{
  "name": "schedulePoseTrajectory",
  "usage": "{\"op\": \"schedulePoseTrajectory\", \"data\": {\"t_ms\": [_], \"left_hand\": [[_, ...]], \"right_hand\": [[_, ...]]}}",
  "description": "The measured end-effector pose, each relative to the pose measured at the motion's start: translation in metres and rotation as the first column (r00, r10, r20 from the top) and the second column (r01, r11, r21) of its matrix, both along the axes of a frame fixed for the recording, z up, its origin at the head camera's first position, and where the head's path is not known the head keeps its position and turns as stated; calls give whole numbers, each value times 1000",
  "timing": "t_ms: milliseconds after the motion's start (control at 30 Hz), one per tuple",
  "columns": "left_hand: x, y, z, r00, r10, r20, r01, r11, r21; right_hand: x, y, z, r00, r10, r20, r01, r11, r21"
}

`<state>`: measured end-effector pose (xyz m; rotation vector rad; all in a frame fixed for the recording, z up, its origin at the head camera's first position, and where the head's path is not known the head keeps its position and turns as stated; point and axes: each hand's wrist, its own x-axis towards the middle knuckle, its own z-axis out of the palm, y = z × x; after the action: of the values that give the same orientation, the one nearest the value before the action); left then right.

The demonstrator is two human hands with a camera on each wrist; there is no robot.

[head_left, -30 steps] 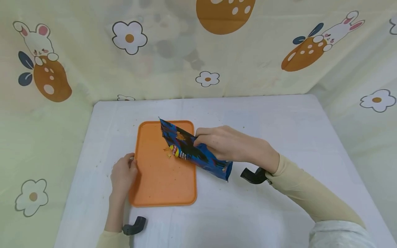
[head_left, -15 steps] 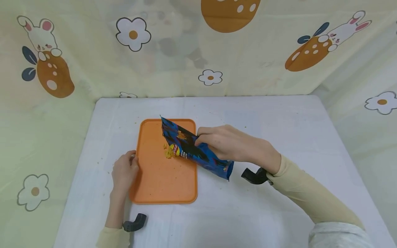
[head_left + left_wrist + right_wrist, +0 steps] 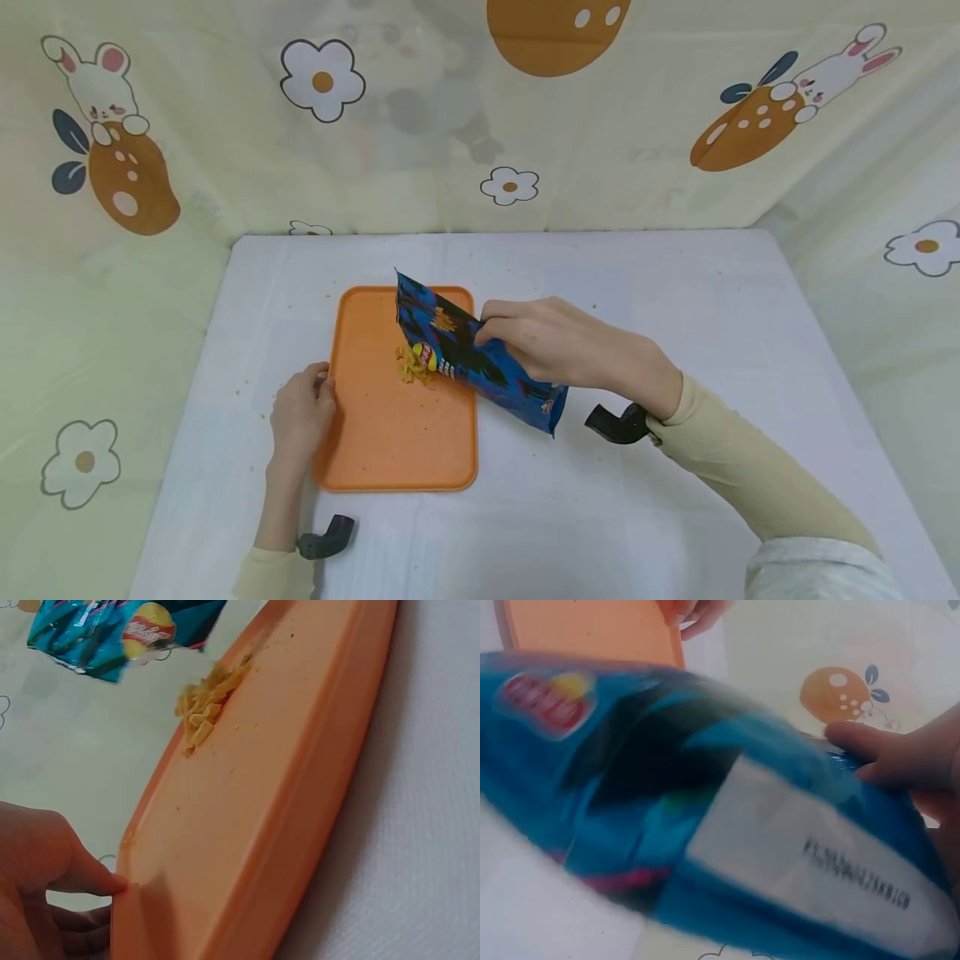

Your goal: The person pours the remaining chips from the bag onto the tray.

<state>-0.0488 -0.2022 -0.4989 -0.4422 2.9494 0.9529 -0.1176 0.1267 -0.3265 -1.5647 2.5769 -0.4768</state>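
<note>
My right hand [image 3: 558, 342] grips a blue chip bag [image 3: 517, 379] by its upper edge and tilts it over an orange tray [image 3: 375, 450]. The bag's open end points left and down. Golden chip pieces [image 3: 414, 367] lie in a small heap on the tray below that end; the left wrist view shows the chip pieces [image 3: 206, 712] as short sticks. With thumb on the rim and fingers beside it, my left hand [image 3: 302, 412] holds the tray's left edge. The right wrist view shows the bag's printed white panel [image 3: 802, 855], blurred.
The tray sits on a white table [image 3: 600, 517] with scattered crumbs. Black curved wrist pieces [image 3: 326, 537] stick out beside both wrists. A patterned curtain [image 3: 405, 150] hangs behind and at the sides of the table.
More chip pieces have come out of the bag, and the heap on the tray has grown. The right hand has lifted the bag slightly and drawn it right. The left hand keeps its hold.
</note>
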Motion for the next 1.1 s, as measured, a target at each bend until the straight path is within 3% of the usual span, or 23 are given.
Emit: {"op": "schedulePoseTrajectory", "data": {"t_ms": [600, 1100], "left_hand": [[0, 2, -3, 1000, 10, -3, -10, 1000, -9], [0, 0, -4, 1000, 9, -7, -9, 1000, -5]], "right_hand": [[0, 5, -1, 1000, 5, -10, -5, 1000, -14], [-7, 14, 4, 997, -22, -75, 10, 988, -155]]}}
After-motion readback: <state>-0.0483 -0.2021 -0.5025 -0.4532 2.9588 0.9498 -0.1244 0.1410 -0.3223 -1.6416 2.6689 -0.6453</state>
